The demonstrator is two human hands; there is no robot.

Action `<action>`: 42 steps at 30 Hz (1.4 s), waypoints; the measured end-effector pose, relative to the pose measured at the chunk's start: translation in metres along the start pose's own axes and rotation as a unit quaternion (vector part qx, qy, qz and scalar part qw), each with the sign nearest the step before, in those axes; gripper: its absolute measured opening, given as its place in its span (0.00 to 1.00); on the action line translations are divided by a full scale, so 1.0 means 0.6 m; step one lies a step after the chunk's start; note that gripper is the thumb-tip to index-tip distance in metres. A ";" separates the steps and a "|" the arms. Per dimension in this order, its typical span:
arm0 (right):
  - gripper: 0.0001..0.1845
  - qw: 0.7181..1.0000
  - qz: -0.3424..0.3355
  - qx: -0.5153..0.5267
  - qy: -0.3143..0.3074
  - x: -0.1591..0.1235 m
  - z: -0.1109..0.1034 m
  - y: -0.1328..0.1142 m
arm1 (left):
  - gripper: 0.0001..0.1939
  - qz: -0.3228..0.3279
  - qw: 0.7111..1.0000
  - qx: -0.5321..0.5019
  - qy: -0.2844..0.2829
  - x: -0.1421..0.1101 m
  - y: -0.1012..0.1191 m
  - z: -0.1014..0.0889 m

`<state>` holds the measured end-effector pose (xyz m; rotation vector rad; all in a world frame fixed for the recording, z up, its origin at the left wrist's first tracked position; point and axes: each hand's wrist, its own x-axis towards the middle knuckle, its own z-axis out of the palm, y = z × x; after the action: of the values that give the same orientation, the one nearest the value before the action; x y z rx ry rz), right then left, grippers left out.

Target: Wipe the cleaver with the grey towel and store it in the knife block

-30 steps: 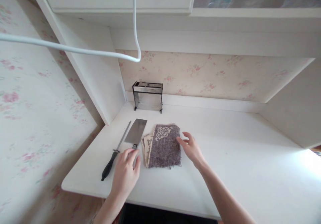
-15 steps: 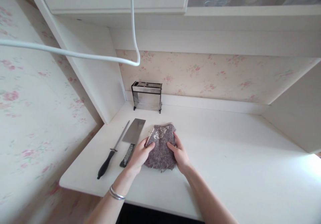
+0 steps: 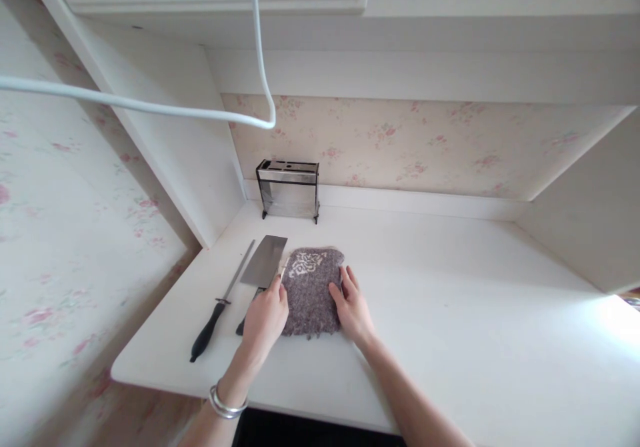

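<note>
Grey folded woven cloth with a white pattern (image 3: 313, 290) lies on the white table (image 3: 450, 313) beside a steel cleaver (image 3: 264, 261), now squared up since a moment ago, left hand (image 3: 265, 317) and right hand (image 3: 353, 307) flat, pressing its side edges, gripping nothing

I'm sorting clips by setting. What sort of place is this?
Probably a home kitchen nook: a white counter set against floral wallpaper, with a cleaver, a honing steel and a knife block on it.
</note>
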<state>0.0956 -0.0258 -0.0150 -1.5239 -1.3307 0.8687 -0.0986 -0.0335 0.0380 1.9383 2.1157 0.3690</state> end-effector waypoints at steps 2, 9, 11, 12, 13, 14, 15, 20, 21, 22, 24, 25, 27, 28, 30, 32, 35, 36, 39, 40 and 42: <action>0.31 0.996 -0.061 -0.070 0.015 -0.009 0.000 -0.007 | 0.22 0.004 1.000 0.016 0.007 0.000 0.000 0.003; 0.26 0.960 -0.172 -0.193 -0.106 -0.026 0.006 -0.022 | 0.31 0.039 0.988 -0.149 0.010 0.029 -0.005 0.023; 0.26 0.959 -0.175 -0.199 -0.101 -0.025 0.007 -0.020 | 0.31 0.040 0.984 -0.174 -0.018 0.035 -0.007 0.020; 0.25 0.960 -0.177 -0.199 -0.092 -0.024 0.007 -0.019 | 0.31 0.039 0.984 -0.169 -0.033 0.035 -0.008 0.017; 0.25 0.960 -0.179 -0.197 -0.081 -0.023 0.006 -0.018 | 0.30 0.039 0.987 -0.151 -0.045 0.034 -0.008 0.014; 0.24 0.962 -0.182 -0.195 -0.066 -0.023 0.005 -0.017 | 0.30 0.042 0.990 -0.124 -0.049 0.032 -0.008 0.010; 0.24 0.962 -0.186 -0.191 -0.051 -0.023 0.003 -0.018 | 0.30 0.050 0.994 -0.090 -0.044 0.028 -0.008 0.006; 0.20 0.958 -0.219 -0.184 -0.027 -0.029 -0.005 -0.023 | 0.24 0.113 0.991 0.063 0.030 0.011 -0.006 -0.005; 0.20 0.951 -0.234 -0.193 -0.051 -0.031 -0.005 -0.024 | 0.23 0.115 0.990 0.078 0.033 0.010 -0.005 -0.005; 0.20 0.942 -0.251 -0.206 -0.079 -0.033 -0.004 -0.025 | 0.22 0.118 0.989 0.088 0.030 0.012 -0.005 -0.005; 0.22 0.923 -0.278 -0.238 -0.120 -0.037 -0.001 -0.026 | 0.22 0.131 0.987 0.089 0.017 0.019 -0.003 -0.002; 0.22 0.917 -0.284 -0.252 -0.126 -0.038 0.001 -0.026 | 0.22 0.140 0.987 0.082 0.011 0.024 -0.003 0.000; 0.24 0.912 -0.285 -0.267 -0.125 -0.040 0.005 -0.026 | 0.25 0.151 0.987 0.058 0.002 0.035 -0.001 0.003; 0.24 0.912 -0.283 -0.268 -0.125 -0.041 0.006 -0.026 | 0.26 0.152 0.987 0.046 -0.001 0.040 -0.001 0.003; 0.25 0.917 -0.280 -0.254 -0.130 -0.040 0.006 -0.026 | 0.27 0.153 0.988 0.032 -0.006 0.047 -0.002 0.002; 0.24 0.929 -0.271 -0.214 -0.132 -0.039 0.002 -0.026 | 0.26 0.156 0.987 0.031 -0.014 0.049 -0.008 -0.003; 0.19 0.962 -0.234 -0.121 -0.078 -0.034 -0.014 -0.026 | 0.25 0.160 0.986 0.040 -0.009 0.044 -0.019 -0.016; 0.17 0.970 -0.218 -0.093 -0.048 -0.033 -0.021 -0.025 | 0.25 0.161 0.986 0.042 0.008 0.039 -0.020 -0.022; 0.14 0.985 -0.168 -0.050 -0.001 -0.032 -0.047 -0.019 | 0.25 0.179 0.980 0.036 0.080 0.013 -0.011 -0.036; 0.13 0.988 -0.149 -0.050 -0.008 -0.034 -0.055 -0.017 | 0.23 0.191 0.977 0.024 0.095 -0.001 -0.003 -0.039; 0.14 0.990 -0.119 -0.062 -0.043 -0.046 -0.070 -0.012 | 0.18 0.217 0.971 -0.032 0.093 -0.036 0.021 -0.036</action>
<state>0.1270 -0.0605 0.0047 -1.3976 -1.6184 0.7188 -0.0928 -0.0545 0.0630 2.4039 1.7321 0.7151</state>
